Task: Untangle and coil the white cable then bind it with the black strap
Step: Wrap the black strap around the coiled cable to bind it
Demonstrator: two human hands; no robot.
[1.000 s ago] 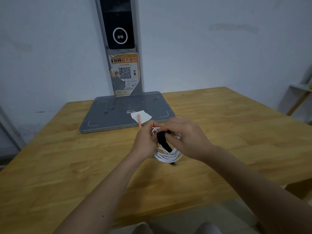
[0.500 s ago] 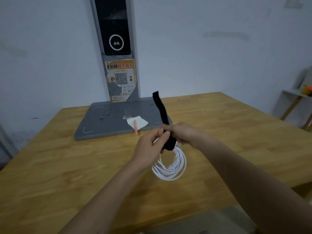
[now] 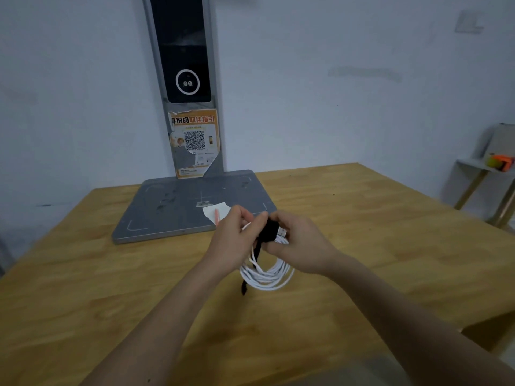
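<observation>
The white cable (image 3: 266, 275) hangs as a coil of several loops between my hands, above the wooden table (image 3: 362, 246). Its USB plug (image 3: 282, 232) sticks out at the top. The black strap (image 3: 269, 229) is wrapped around the top of the coil, and its loose tail (image 3: 245, 286) dangles down past the loops. My left hand (image 3: 232, 240) grips the coil's top from the left, fingers curled on the cable and strap. From the right, my right hand (image 3: 296, 242) pinches the strap against the coil.
A grey flat base (image 3: 167, 213) with an upright post (image 3: 192, 107) stands at the table's back, bearing an orange QR sticker (image 3: 194, 140). A white paper scrap (image 3: 216, 211) with a pink stick lies on the base. A small shelf (image 3: 490, 168) stands far right.
The strap end that stood straight up half a second ago has been brought down around the coil; its tail now hangs below. My hands stay together at the coil's top.
</observation>
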